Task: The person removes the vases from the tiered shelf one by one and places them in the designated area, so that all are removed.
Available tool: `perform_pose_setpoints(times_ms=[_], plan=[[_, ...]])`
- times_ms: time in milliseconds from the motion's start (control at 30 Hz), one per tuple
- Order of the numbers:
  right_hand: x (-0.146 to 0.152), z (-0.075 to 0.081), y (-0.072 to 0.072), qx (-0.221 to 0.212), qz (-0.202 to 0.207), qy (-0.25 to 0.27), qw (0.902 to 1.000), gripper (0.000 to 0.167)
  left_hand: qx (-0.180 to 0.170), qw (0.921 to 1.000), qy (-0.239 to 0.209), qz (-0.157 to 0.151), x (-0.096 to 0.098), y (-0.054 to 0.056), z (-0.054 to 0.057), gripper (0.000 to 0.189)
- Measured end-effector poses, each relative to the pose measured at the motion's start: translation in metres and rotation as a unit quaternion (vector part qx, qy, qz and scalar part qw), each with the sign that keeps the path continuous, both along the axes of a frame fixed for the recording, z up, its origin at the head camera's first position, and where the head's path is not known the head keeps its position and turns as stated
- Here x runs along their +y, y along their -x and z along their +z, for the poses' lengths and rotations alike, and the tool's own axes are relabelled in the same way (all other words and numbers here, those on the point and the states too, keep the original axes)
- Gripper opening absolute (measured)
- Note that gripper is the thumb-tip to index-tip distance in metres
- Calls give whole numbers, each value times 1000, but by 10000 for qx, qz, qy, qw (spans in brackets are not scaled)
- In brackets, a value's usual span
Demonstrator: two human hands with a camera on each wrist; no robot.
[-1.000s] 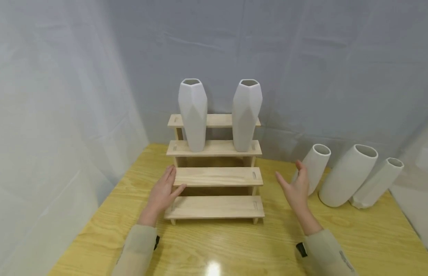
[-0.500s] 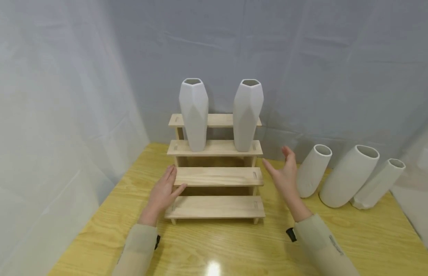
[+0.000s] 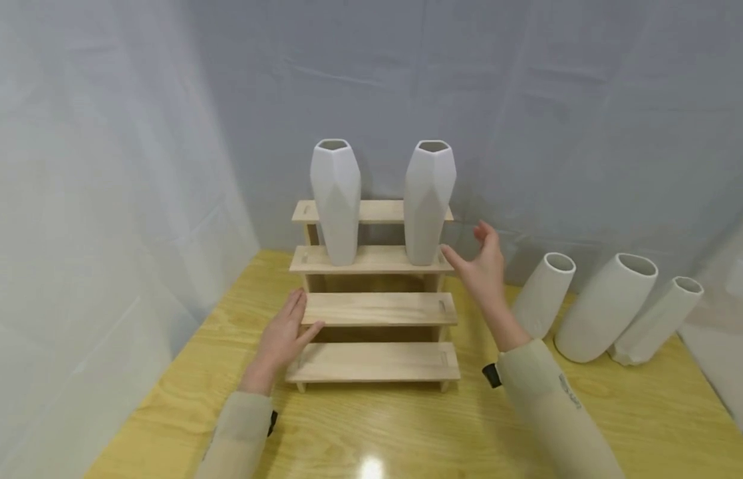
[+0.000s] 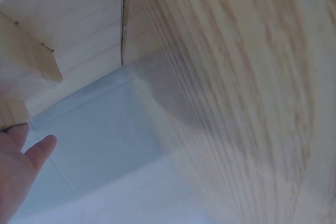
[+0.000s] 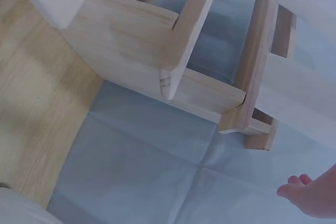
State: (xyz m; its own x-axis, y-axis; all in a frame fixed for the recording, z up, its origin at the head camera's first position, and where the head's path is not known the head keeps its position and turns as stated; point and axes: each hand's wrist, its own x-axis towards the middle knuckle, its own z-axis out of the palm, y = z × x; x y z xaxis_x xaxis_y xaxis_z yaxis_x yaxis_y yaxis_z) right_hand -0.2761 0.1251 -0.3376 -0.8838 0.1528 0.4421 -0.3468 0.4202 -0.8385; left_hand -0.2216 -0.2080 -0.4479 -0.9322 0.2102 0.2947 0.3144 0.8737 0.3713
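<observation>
A four-tier-looking pale wooden step stand (image 3: 377, 309) stands on the table. Two tall white faceted vases, the left vase (image 3: 336, 206) and the right vase (image 3: 429, 209), stand upright on its second shelf from the top. My left hand (image 3: 280, 338) touches the left end of the shelf below, fingers extended along its side and thumb over its edge; the left wrist view shows its fingertips (image 4: 39, 151) by the wood. To the right of the right vase my right hand (image 3: 480, 273) is raised, thumb and fingers spread apart, holding nothing. Part of that hand shows in the right wrist view, beside the stand (image 5: 126, 40).
Three more white vases lean or tilt in view at the right of the table: a narrow one (image 3: 545, 293), a wider one (image 3: 604, 309) and a smaller faceted one (image 3: 655, 322). Grey-white sheeting (image 3: 527, 100) hangs behind and beside the yellow wooden table (image 3: 371, 426).
My right hand has moved left and farther back, from beside the narrow vase to beside the right vase on the stand. The left hand stays at the shelf end.
</observation>
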Motion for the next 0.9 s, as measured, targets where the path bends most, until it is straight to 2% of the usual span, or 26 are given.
perform_pose_setpoints(times_ms=[167,433,900], plan=[[-8,7,11,-227,134,-98,9996,81,12,10000,9,37,-2,0,0,77],[-24,8,27,-405,469,-136,9980,83,-4,10000,55,70,-3,0,0,77],[-39,13,42,-261,518,-222,9981,89,-2,10000,-10,39,0,1,-2,76]])
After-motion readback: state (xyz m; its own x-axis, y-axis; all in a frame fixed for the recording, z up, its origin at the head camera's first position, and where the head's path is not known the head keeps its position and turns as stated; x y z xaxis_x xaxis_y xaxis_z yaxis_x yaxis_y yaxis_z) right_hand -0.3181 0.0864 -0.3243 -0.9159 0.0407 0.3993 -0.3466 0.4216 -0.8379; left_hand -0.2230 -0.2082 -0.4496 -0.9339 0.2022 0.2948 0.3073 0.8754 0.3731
